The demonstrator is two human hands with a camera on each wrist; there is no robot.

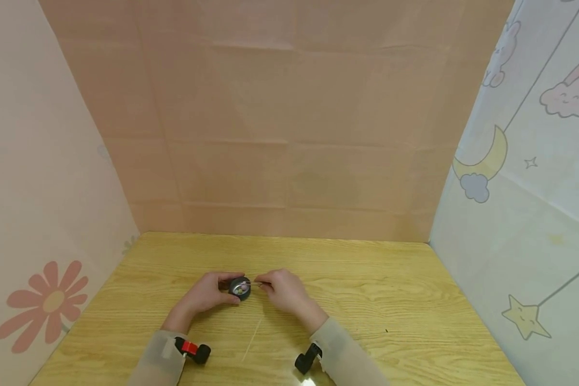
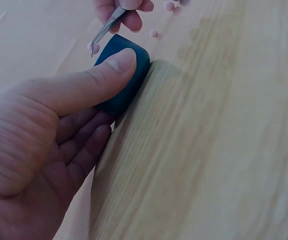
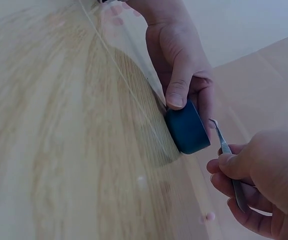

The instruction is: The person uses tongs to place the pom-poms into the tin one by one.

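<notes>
My left hand (image 1: pixel 206 292) holds a small dark teal round container (image 1: pixel 240 288) on the table, the thumb on its near side and fingers around the far side. Small pink and yellowish-green balls show inside it in the head view. In my right hand (image 1: pixel 283 290) is a pair of metal tweezers (image 3: pixel 225 147), pinched between thumb and fingers. At the bent tips of the tweezers sits a small pale pink ball (image 2: pixel 94 48), just over the container's rim. The container's inside is hidden in both wrist views.
Loose pink balls (image 2: pixel 154 33) appear near the container in the left wrist view. Wood-grain table (image 1: pixel 415 300) spreads around the hands, with a thin pale line on it. An orange-brown sheet (image 1: pixel 289 134) stands behind; patterned white sheets (image 1: pixel 535 214) flank both sides.
</notes>
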